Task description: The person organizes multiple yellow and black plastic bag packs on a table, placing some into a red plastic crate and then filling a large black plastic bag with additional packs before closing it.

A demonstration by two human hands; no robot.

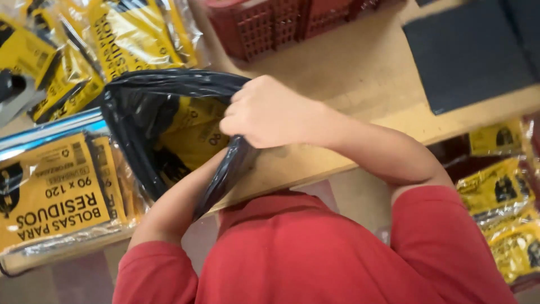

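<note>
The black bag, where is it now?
In the head view, the black bag lies open at centre-left on the table, right hand gripping its rim, between yellow packs.

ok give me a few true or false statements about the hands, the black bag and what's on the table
1. The right hand grips the rim of the black bag. True.
2. The left hand rests flat on the table. False: the left arm reaches into the bag, and the hand is hidden inside.
3. A yellow packet shows inside the bag's open mouth. True.
4. The basket at the top of the table is blue. False: the basket is red.
5. Yellow packets in clear wrap lie beside the bag. True.
</note>
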